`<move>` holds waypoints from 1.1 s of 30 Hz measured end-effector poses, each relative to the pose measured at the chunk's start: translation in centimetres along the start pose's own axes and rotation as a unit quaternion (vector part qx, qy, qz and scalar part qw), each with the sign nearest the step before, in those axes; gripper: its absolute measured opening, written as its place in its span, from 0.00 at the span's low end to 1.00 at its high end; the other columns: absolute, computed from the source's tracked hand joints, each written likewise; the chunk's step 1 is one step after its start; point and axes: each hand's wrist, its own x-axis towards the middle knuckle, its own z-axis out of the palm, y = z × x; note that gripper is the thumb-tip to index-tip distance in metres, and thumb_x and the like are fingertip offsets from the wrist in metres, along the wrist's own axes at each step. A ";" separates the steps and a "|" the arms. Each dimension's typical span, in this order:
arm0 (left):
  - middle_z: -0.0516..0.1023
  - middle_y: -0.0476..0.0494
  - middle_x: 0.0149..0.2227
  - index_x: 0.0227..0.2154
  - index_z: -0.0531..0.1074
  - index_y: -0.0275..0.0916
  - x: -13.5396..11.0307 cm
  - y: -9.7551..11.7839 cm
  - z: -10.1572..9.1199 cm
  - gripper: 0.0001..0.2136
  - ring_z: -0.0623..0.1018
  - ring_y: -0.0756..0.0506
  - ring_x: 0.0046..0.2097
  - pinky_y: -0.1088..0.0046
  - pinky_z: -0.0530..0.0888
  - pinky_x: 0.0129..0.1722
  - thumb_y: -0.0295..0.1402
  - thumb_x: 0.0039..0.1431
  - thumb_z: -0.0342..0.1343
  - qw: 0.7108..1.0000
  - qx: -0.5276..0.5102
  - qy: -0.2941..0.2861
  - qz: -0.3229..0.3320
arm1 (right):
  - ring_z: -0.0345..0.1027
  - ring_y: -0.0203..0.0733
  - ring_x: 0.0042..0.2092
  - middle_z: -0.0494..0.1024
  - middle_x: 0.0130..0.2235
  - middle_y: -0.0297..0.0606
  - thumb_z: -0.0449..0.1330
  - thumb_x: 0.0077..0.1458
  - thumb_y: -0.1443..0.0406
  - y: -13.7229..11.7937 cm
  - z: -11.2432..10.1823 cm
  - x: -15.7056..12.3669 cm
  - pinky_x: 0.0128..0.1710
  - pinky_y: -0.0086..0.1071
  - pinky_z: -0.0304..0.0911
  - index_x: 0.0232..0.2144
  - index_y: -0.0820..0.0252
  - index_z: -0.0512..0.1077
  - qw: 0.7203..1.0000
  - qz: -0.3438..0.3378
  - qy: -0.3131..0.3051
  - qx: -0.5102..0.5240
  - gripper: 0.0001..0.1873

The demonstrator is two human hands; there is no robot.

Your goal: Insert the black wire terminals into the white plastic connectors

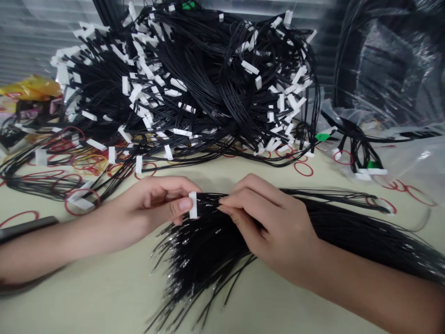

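Between thumb and fingers, my left hand [162, 199] pinches a white plastic connector housing [193, 205]. Several thin black wires run from its right side toward my right hand [271, 218]. The fingertips of that hand are pressed together on a black wire just right of the housing; the wire's tip is too small to make out. Under both hands lies a thick bundle of loose black wires [205, 255], with shiny metal terminals at their left ends. The bundle stretches away to the right beneath my right forearm.
A large heap of black cables [222, 83] with white connectors fills the back. Red rubber bands [303, 169] are scattered on the pale table [104, 297]. A yellow plastic bag [33, 87] lies far left; clear plastic bags [389, 69] are at the right. A dark object [29, 228] rests beside my left forearm.
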 end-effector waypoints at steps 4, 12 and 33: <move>0.72 0.55 0.24 0.33 0.79 0.41 -0.3 0.0 0.2 0.07 0.69 0.53 0.27 0.85 0.66 0.25 0.30 0.63 0.55 1.000 0.008 -0.010 0.001 | 0.66 0.33 0.30 0.72 0.29 0.37 0.54 0.62 0.78 0.1 0.3 -0.2 0.29 0.28 0.61 0.28 0.68 0.74 1.000 0.015 -0.009 -0.006 0.13; 0.70 0.54 0.24 0.30 0.78 0.38 -0.4 0.4 0.8 0.07 0.67 0.54 0.26 0.84 0.65 0.24 0.30 0.62 0.56 1.000 0.001 -0.013 0.002 | 0.64 0.34 0.29 0.71 0.29 0.37 0.53 0.62 0.77 -0.4 0.4 -0.4 0.28 0.29 0.60 0.28 0.67 0.74 1.000 0.009 -0.023 -0.019 0.14; 0.75 0.56 0.27 0.36 0.79 0.46 -0.5 0.2 0.1 0.09 0.73 0.54 0.29 0.88 0.70 0.29 0.29 0.66 0.54 0.999 0.034 -0.027 0.019 | 0.57 0.30 0.23 0.68 0.23 0.28 0.55 0.64 0.72 -0.8 0.5 -0.5 0.23 0.29 0.54 0.25 0.62 0.72 0.996 -0.035 0.006 -0.087 0.15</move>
